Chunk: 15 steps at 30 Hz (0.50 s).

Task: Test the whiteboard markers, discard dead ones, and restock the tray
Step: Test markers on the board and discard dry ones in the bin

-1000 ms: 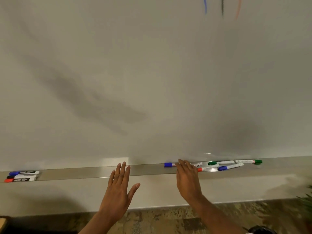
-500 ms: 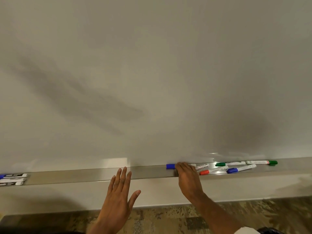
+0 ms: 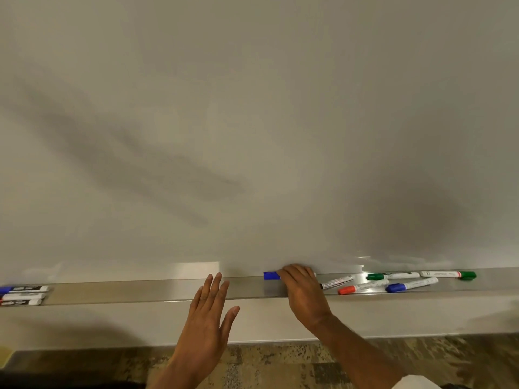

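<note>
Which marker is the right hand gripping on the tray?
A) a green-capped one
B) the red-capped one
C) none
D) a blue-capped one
D: the right hand curls over the blue-capped marker, its cap sticking out left of the fingers on the tray.

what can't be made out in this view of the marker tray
Head view:
- blue marker: its barrel is hidden under the right hand.
- left-end markers: cut off by the picture's left edge.
- markers on the right: print too small and blurred to read.
</note>
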Tool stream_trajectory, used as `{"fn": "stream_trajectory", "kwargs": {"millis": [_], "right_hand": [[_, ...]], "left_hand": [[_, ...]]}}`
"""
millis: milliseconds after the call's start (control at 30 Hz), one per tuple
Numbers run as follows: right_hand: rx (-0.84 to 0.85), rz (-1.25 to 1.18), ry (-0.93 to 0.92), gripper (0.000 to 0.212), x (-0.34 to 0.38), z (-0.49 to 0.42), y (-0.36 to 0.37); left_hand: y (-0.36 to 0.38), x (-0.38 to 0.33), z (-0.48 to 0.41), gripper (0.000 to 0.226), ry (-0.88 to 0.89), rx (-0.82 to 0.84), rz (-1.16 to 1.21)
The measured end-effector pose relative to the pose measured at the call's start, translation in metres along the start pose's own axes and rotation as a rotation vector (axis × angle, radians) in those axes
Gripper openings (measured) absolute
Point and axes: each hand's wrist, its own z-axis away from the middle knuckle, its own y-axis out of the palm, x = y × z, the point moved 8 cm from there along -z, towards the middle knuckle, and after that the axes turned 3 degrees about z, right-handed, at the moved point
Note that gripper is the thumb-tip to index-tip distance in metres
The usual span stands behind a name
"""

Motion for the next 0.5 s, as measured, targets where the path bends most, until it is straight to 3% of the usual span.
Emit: {"fn": "stream_trajectory", "kwargs": {"millis": [133,300,400,500], "right_hand": [[-0.114,-0.104,-0.024,0.052,0.040,-0.018,-0.031],[-0.137,-0.455,0.077,0.031,0.082,-0.034,-0.081],[-0.136,-0.729,0.121,0.032,0.102,-0.048,-0.126],[-0.141,-0.844,0.175,0.032,0.110,-0.059,-0.162]], "left_hand": [[-0.030,-0.028,-0.004,0.060,-0.085,-0.047,0.286],[-0.084,-0.071,-0.021,0.034,-0.203,-0.168,0.859],[-0.118,-0.094,-0.023,0.027,-0.222,-0.143,1.126],[-0.145,-0.112,-0.025,0.027,-0.214,-0.073,1.264]]}}
